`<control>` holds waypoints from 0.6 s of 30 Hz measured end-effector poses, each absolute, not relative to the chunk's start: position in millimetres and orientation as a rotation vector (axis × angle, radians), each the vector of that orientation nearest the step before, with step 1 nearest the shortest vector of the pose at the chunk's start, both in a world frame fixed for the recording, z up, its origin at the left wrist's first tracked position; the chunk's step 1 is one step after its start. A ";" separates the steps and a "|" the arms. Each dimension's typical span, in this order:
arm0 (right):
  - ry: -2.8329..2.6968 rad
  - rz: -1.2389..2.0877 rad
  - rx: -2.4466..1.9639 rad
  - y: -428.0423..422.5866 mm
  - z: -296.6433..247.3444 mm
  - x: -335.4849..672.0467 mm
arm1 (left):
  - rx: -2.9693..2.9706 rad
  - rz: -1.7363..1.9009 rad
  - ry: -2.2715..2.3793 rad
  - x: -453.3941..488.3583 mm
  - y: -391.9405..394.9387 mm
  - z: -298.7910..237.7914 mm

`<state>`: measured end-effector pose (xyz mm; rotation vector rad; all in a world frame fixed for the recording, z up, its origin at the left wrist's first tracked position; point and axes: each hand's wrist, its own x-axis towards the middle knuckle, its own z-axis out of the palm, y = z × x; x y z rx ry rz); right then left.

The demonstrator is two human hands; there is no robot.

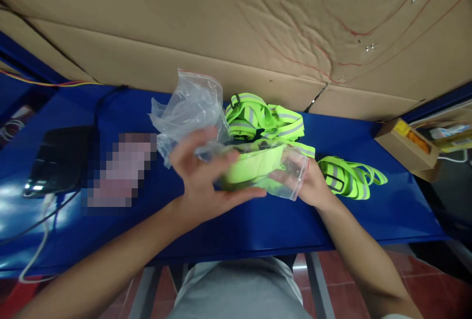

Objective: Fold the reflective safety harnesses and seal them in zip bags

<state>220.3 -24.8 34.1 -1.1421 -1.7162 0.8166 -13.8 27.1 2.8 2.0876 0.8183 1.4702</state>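
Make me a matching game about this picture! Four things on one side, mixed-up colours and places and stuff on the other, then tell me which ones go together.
Things:
1. Table
2. Box
3. Loose straps
4. Right hand

Clues:
A. Yellow-green with grey stripes
B. Holding a clear bag
C. Blue and shiny
D. Brown cardboard, over at the right end

Right pairs:
1 and C
2 and D
3 and A
4 and B
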 end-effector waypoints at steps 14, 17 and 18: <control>-2.016 0.874 -1.112 -17.5 43.2 245.6 | 1.743 1.221 0.467 1.0 15.0 5.5; -1.979 0.900 -1.044 -15.7 37.3 240.1 | 1.792 1.217 0.405 4.3 16.3 0.5; -1.978 0.894 -1.024 -15.2 34.9 237.7 | 1.808 1.216 0.386 4.7 16.9 0.0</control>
